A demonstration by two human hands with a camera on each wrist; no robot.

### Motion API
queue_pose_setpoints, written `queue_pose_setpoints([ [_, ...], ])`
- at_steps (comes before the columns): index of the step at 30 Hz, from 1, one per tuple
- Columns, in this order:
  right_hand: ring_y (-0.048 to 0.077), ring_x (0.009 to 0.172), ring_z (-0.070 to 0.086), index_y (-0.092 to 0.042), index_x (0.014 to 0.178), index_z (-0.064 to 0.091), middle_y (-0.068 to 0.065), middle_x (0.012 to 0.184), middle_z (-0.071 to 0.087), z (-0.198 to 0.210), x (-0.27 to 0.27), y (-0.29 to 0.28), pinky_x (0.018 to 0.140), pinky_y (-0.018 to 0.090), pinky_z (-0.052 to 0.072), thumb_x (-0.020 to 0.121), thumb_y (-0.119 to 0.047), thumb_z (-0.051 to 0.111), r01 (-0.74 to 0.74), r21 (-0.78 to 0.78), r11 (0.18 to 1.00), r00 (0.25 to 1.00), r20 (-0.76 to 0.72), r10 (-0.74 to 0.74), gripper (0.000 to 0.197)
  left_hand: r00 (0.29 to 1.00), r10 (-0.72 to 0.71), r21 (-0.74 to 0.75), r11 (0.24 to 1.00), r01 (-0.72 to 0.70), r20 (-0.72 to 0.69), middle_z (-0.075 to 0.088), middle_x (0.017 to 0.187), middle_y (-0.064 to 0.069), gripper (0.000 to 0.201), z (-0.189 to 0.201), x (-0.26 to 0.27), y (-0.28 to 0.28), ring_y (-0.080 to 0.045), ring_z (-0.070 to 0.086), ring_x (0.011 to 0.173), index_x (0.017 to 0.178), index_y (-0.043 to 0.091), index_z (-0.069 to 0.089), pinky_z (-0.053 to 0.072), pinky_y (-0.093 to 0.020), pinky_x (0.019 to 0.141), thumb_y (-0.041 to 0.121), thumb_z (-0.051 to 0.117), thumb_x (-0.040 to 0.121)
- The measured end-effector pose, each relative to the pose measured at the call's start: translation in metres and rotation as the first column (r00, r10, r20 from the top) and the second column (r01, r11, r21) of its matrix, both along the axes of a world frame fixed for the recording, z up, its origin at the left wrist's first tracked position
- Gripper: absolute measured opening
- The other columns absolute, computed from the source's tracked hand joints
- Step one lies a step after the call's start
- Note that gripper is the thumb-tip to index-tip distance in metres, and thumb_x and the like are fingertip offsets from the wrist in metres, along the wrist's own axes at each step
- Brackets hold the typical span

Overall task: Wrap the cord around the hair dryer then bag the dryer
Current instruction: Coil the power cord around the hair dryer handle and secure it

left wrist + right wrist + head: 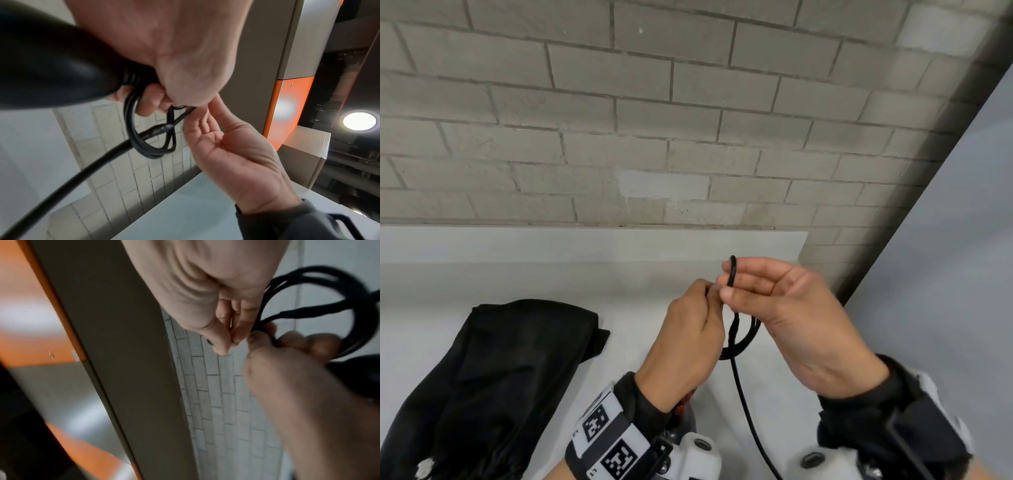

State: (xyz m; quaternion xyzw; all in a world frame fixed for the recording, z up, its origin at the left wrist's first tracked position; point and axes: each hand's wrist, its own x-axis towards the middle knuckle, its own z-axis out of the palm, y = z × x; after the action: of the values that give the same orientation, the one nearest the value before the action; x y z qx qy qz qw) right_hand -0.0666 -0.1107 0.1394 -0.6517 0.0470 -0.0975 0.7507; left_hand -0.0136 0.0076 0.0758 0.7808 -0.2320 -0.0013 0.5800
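My left hand [705, 298] grips the handle end of the black hair dryer [51, 65], where turns of black cord [135, 76] lie around the handle. Loose cord loops [743, 335] hang between my two hands. My right hand [729, 281] pinches a short bend of the cord [732, 270] between thumb and fingers, right beside the left fingertips. The rest of the cord [750, 421] trails down toward me. In the head view my left wrist hides most of the dryer. The black bag [500, 377] lies crumpled on the table at the left.
The white table [619, 274] ends at a grey brick wall [654, 120] behind my hands. A dark pillar and a pale panel [945, 240] stand at the right. An orange and grey cabinet [287, 105] shows in the wrist views.
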Motion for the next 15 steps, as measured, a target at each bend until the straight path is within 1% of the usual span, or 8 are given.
queue_pose_setpoints([
  [2, 0.018, 0.093, 0.071, -0.011, 0.097, 0.075, 0.005, 0.093, 0.077, -0.013, -0.001, 0.006, 0.085, 0.028, 0.055, 0.08, 0.001, 0.074, 0.043, -0.199, 0.979, 0.996, 0.09, -0.025, 0.02, 1.0, -0.009, 0.014, 1.0, 0.009, 0.023, 0.069, 0.085, 0.004, 0.031, -0.003, 0.003, 0.002, -0.006, 0.064, 0.072, 0.102, 0.017, 0.06, 0.056, -0.032, 0.067, 0.03, 0.032, 0.1],
  [4, 0.014, 0.091, 0.069, -0.017, 0.094, 0.074, -0.006, 0.09, 0.075, -0.023, -0.004, 0.012, 0.085, 0.028, 0.053, 0.087, -0.008, 0.07, 0.142, -0.448, 0.883, 0.974, 0.222, -0.044, 0.011, 0.999, -0.008, 0.03, 1.0, 0.007, 0.034, 0.071, 0.097, 0.005, 0.031, -0.004, 0.005, 0.002, -0.007, 0.067, 0.087, 0.108, 0.017, 0.06, 0.056, -0.032, 0.078, 0.03, 0.034, 0.098],
  [6, 0.011, 0.09, 0.067, -0.019, 0.094, 0.068, -0.01, 0.088, 0.071, -0.029, -0.006, 0.017, 0.08, 0.018, 0.049, 0.094, -0.013, 0.062, 0.253, -0.589, 0.768, 0.942, 0.329, -0.058, 0.008, 0.999, 0.005, 0.03, 1.0, -0.007, 0.046, 0.07, 0.091, 0.004, 0.027, -0.004, 0.006, 0.003, -0.005, 0.066, 0.08, 0.104, 0.015, 0.06, 0.055, -0.03, 0.073, 0.027, 0.036, 0.103],
  [7, 0.011, 0.088, 0.067, -0.019, 0.095, 0.065, -0.009, 0.088, 0.071, -0.032, -0.007, 0.019, 0.078, 0.016, 0.048, 0.096, -0.015, 0.057, 0.284, -0.601, 0.747, 0.934, 0.349, -0.075, 0.009, 0.999, 0.008, 0.022, 1.0, -0.009, 0.048, 0.068, 0.085, 0.004, 0.025, -0.003, 0.005, 0.002, -0.005, 0.064, 0.072, 0.101, 0.016, 0.059, 0.053, -0.028, 0.067, 0.027, 0.036, 0.104],
  [9, 0.013, 0.084, 0.069, -0.017, 0.095, 0.06, -0.002, 0.088, 0.072, -0.031, -0.005, 0.02, 0.078, 0.023, 0.054, 0.1, -0.016, 0.05, 0.28, -0.521, 0.806, 0.943, 0.308, -0.128, 0.011, 0.998, 0.012, 0.009, 1.0, -0.013, 0.061, 0.065, 0.076, 0.004, 0.026, -0.002, 0.002, 0.0, -0.005, 0.059, 0.063, 0.096, 0.018, 0.057, 0.049, -0.025, 0.058, 0.029, 0.035, 0.104],
  [11, 0.017, 0.078, 0.071, -0.01, 0.092, 0.058, 0.003, 0.082, 0.073, -0.023, -0.002, 0.018, 0.077, 0.032, 0.058, 0.101, -0.013, 0.049, 0.277, -0.357, 0.892, 0.953, 0.221, -0.208, 0.013, 0.996, 0.01, -0.004, 1.0, -0.01, 0.09, 0.066, 0.075, 0.002, 0.03, -0.002, -0.003, -0.002, -0.01, 0.059, 0.062, 0.095, 0.018, 0.056, 0.049, -0.03, 0.059, 0.034, 0.032, 0.105],
  [13, 0.019, 0.063, 0.068, -0.005, 0.089, 0.06, 0.003, 0.073, 0.072, -0.007, 0.0, 0.011, 0.066, 0.032, 0.059, 0.1, -0.013, 0.051, 0.282, -0.2, 0.938, 0.959, 0.092, -0.269, 0.016, 0.994, -0.004, -0.011, 1.0, 0.005, 0.113, 0.062, 0.069, 0.003, 0.032, -0.002, -0.007, -0.003, -0.012, 0.056, 0.058, 0.091, 0.019, 0.054, 0.046, -0.033, 0.058, 0.037, 0.03, 0.105],
  [15, 0.016, 0.052, 0.061, -0.003, 0.087, 0.063, 0.001, 0.068, 0.07, 0.01, 0.003, -0.001, 0.055, 0.028, 0.056, 0.098, -0.017, 0.056, 0.245, -0.06, 0.968, 0.968, -0.047, -0.248, 0.019, 0.991, -0.019, -0.007, 1.0, 0.02, 0.13, 0.049, 0.059, 0.008, 0.031, -0.002, -0.009, -0.004, -0.008, 0.046, 0.051, 0.089, 0.019, 0.052, 0.039, -0.028, 0.052, 0.035, 0.031, 0.105],
])
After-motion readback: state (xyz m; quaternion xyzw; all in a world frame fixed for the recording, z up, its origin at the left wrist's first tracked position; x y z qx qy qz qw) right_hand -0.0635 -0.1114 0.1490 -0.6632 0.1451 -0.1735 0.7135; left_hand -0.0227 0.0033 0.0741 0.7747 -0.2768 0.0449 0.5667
